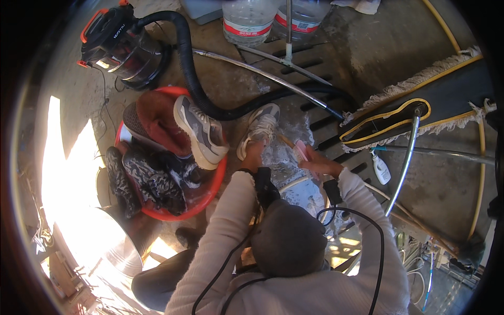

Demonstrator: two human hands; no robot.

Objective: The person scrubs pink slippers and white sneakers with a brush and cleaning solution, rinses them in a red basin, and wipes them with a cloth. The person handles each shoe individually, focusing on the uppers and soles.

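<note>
My left hand (254, 154) grips a grey and cream sneaker (263, 123) with laces, held over the wet, foamy floor (289, 169). To its right, my right hand (319, 162) is closed around a pink scrub brush (301, 150). The brush is apart from the sneaker. A matching sneaker (199, 132) leans on the right side of a red basin (218, 185). Inside the basin lie dark camouflage-patterned shoes (151, 173) with suds, and a piece of footwear with a dark red lining (163, 122).
A black wet-dry vacuum (126, 51) stands at upper left, its hose (189, 67) curving past the sneakers. A wide dust mop (393, 118) and a white pump bottle (380, 169) lie right. Large water bottles (248, 23) stand behind the slotted floor drain (307, 65).
</note>
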